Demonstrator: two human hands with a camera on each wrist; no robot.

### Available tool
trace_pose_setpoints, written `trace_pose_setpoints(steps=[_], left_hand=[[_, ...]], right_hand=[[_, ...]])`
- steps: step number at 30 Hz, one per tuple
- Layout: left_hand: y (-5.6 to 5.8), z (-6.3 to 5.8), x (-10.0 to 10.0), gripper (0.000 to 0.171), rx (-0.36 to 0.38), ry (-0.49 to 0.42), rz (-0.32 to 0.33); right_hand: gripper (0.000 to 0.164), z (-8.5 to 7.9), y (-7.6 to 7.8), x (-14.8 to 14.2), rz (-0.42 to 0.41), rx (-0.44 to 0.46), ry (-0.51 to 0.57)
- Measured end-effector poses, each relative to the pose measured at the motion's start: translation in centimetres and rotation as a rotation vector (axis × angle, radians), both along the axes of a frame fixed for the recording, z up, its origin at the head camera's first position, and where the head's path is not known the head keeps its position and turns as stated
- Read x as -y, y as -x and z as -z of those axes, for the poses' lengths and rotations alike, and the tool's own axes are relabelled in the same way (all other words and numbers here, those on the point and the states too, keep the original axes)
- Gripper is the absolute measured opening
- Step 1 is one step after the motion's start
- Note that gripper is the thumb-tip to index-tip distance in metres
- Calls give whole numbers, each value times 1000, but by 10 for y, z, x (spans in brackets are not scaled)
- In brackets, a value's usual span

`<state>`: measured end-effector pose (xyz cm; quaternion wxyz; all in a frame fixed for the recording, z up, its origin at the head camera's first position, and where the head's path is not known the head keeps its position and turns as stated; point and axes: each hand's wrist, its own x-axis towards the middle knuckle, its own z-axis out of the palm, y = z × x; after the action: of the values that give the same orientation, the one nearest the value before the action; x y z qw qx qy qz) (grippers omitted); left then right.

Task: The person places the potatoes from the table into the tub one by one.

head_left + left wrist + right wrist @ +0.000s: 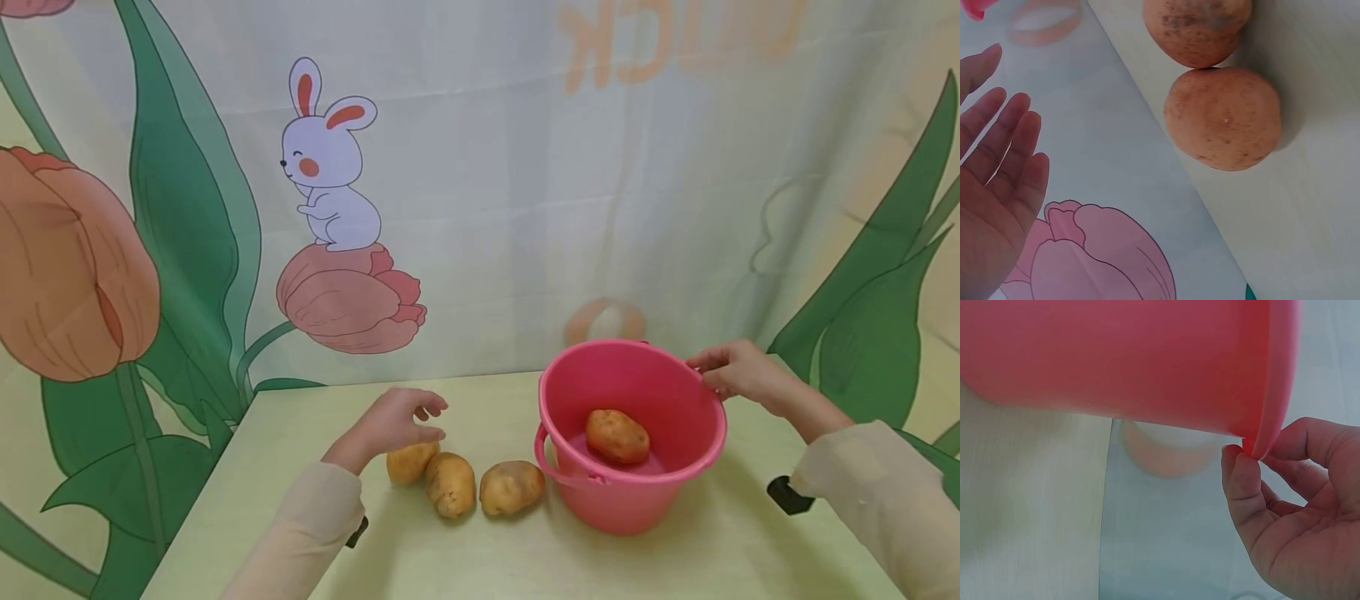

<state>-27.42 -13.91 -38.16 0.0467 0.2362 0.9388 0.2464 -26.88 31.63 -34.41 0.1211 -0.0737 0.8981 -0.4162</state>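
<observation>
A pink bucket (633,504) stands on the table, its handle hanging at its left side. One potato (617,436) lies inside on the bottom. My right hand (746,379) pinches the bucket's rim at the far right; the right wrist view shows thumb and fingers on either side of the rim (1279,381). Left of the bucket are three potatoes in a row: a right one (512,487), a middle one (450,485) and a left one (411,463). Just above the left potato hovers my left hand (401,419), holding nothing, fingers apart and relaxed. It partly hides that potato.
A pale yellow-green table (480,558) carries everything. Behind its back edge hangs a curtain (480,208) printed with tulips and a rabbit. A small black device (790,495) is at the right wrist, and a similar black piece (357,532) at the left.
</observation>
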Motion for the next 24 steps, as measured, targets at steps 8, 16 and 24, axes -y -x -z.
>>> trace_pose_setpoints(steps=[8, 16, 24], left_hand=[[0, 15, 6, 27, 27, -17, -25], [0, 26, 10, 28, 44, -21, -82], [-2, 37, 17, 30, 84, -43, -160]], right_hand=[[43, 0, 4, -1, -2, -1, -11], [41, 0, 4, -3, -5, 3, -13], [41, 0, 4, -3, -4, 0, -12]])
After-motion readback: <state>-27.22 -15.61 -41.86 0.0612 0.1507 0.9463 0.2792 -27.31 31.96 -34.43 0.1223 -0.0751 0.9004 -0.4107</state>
